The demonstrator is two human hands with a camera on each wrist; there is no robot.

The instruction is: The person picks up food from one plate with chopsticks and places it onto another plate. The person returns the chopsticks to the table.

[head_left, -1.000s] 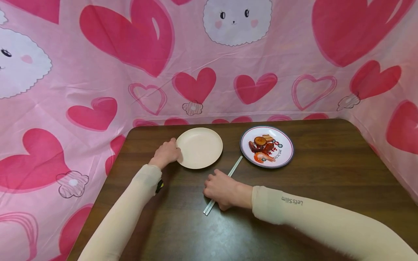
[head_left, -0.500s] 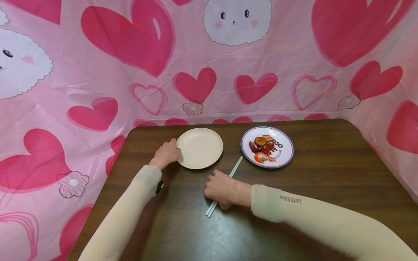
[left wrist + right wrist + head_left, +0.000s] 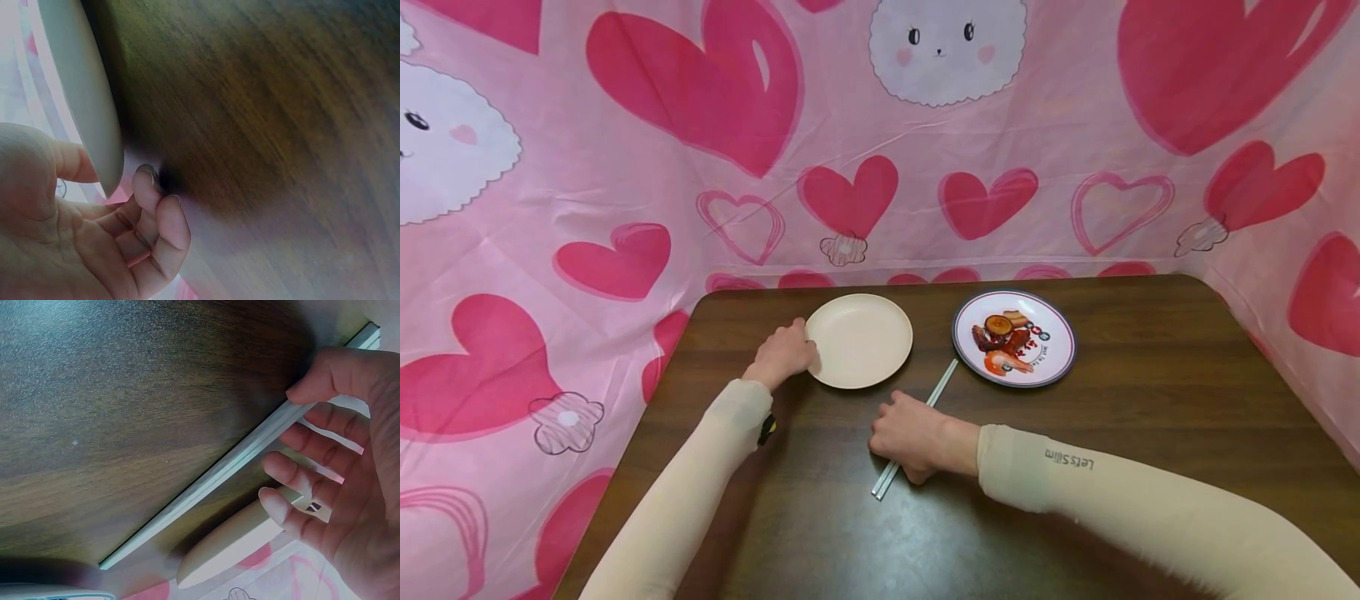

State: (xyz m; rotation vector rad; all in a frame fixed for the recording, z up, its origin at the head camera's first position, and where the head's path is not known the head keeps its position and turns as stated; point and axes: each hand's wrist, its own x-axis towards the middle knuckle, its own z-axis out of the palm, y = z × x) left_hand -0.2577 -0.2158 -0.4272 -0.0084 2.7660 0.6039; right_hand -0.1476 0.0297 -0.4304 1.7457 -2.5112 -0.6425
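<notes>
A plain cream plate (image 3: 861, 342) lies at the back of the table, left of the middle. My left hand (image 3: 781, 354) holds its left rim; in the left wrist view, the plate's edge (image 3: 87, 87) runs between the thumb and curled fingers. A pair of pale, silvery chopsticks (image 3: 943, 382) lies slantwise on the table. Over their nearer half is my right hand (image 3: 916, 437). The right wrist view has its thumb on one side of the chopsticks (image 3: 206, 485) and the fingertips on the other, pinching them.
At the back right stands a white plate (image 3: 1051, 333) with a dark blue rim and pictures or pieces of food on it, just beyond the chopsticks' far tips. Pink heart-patterned cloth (image 3: 917, 133) hangs behind and beside the brown wooden table (image 3: 1150, 400).
The chopsticks' near ends have shifted very slightly right and toward me with my right hand. The left hand and both plates stay where they were.
</notes>
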